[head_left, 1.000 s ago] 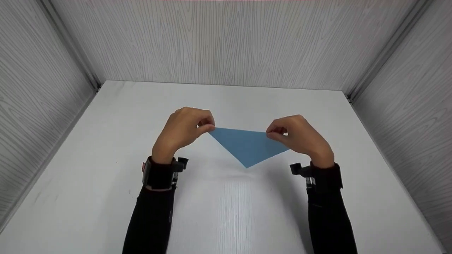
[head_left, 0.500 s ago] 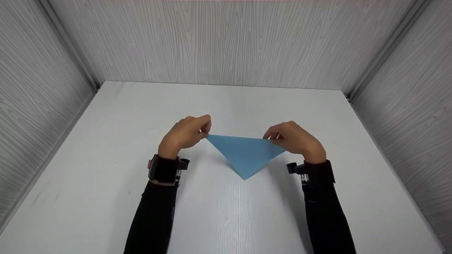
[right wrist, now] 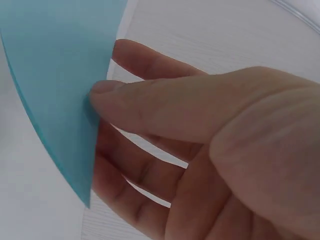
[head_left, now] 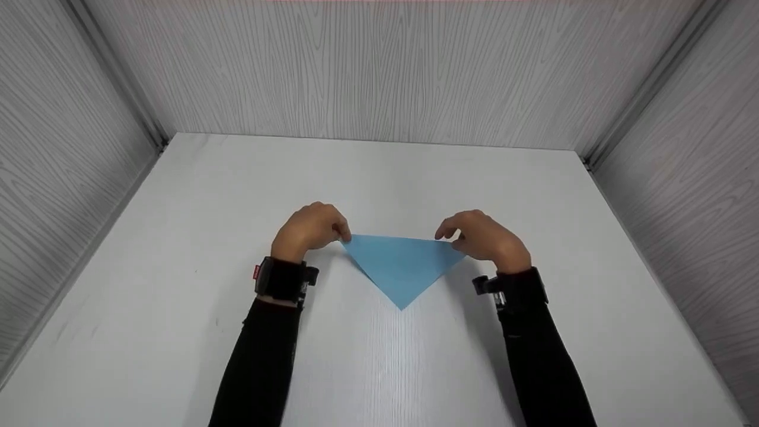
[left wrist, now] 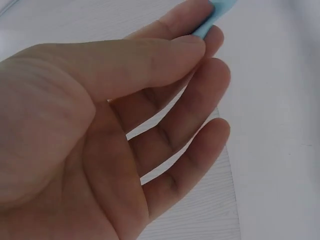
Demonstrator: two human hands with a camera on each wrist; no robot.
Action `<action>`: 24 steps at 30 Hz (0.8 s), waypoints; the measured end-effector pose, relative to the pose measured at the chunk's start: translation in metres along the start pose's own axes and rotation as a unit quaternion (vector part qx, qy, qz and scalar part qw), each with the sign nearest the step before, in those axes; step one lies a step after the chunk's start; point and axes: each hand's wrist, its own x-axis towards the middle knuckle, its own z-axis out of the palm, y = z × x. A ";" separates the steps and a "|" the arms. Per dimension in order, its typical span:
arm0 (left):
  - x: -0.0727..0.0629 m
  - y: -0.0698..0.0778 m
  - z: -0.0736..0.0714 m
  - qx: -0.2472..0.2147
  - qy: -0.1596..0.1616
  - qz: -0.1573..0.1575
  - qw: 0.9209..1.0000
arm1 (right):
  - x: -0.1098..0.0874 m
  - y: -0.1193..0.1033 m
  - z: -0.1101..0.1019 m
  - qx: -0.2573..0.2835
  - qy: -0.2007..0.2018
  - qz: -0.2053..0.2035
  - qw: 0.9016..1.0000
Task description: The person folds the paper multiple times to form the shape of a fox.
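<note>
A sheet of blue paper (head_left: pixel 400 267), folded into a triangle, lies between the two hands with its long edge away from me and its point toward me. My left hand (head_left: pixel 312 228) pinches the left corner; in the left wrist view the thumb presses a bit of the blue paper (left wrist: pixel 210 19) against the fingers. My right hand (head_left: pixel 483 237) pinches the long edge near the right corner. In the right wrist view the thumb lies on the blue paper (right wrist: pixel 62 75) and the other fingers reach behind it.
The paper is close over a white tabletop (head_left: pixel 379 367). A pale wood-grain panel (head_left: pixel 379 71) stands along the back, with a left side panel (head_left: pixel 53 166) and a right side panel (head_left: pixel 694 166). Each wrist wears a black band with a small camera.
Both hands have come down and toward me with the blue paper, and the right hand has shifted left. The triangle's point now sits nearer to me.
</note>
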 end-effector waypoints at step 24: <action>0.005 -0.011 0.011 0.017 0.011 -0.038 0.999 | -0.007 -0.026 0.041 -0.077 -0.053 -0.080 0.992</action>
